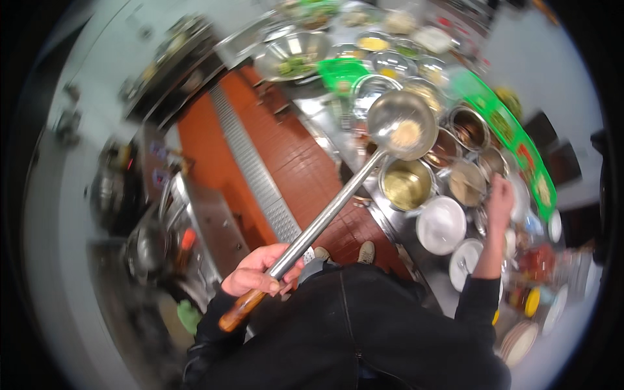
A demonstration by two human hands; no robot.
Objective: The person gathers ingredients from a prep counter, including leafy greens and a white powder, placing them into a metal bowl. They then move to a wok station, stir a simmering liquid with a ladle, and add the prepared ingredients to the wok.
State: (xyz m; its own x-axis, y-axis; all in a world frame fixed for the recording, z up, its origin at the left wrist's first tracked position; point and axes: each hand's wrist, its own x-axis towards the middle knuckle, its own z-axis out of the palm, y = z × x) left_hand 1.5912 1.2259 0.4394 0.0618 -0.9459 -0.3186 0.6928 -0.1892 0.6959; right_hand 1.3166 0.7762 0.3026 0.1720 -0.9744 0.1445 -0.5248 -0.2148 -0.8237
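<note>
My left hand (263, 273) is closed around the metal shaft of a long ladle (331, 204), just above its brown wooden handle end. The ladle's wide round bowl holds a small heap of pale, light-brown food (406, 133) and hangs over the pots on the steel counter. My right hand (501, 197) is at the far side of the counter, over a round container of beige contents (465, 183). Its fingers are bunched and blurred; whether they hold anything cannot be told. A pot of yellowish liquid (407, 184) stands below the ladle's bowl.
White bowls (441, 225), plates (519, 342) and several metal pots crowd the counter. A long green tray (497, 122) lies along its far edge, and a green basket (341, 73) near a large steel bowl (292, 56). Red floor with a metal drain grate (253, 165) runs between the counter and the stove side.
</note>
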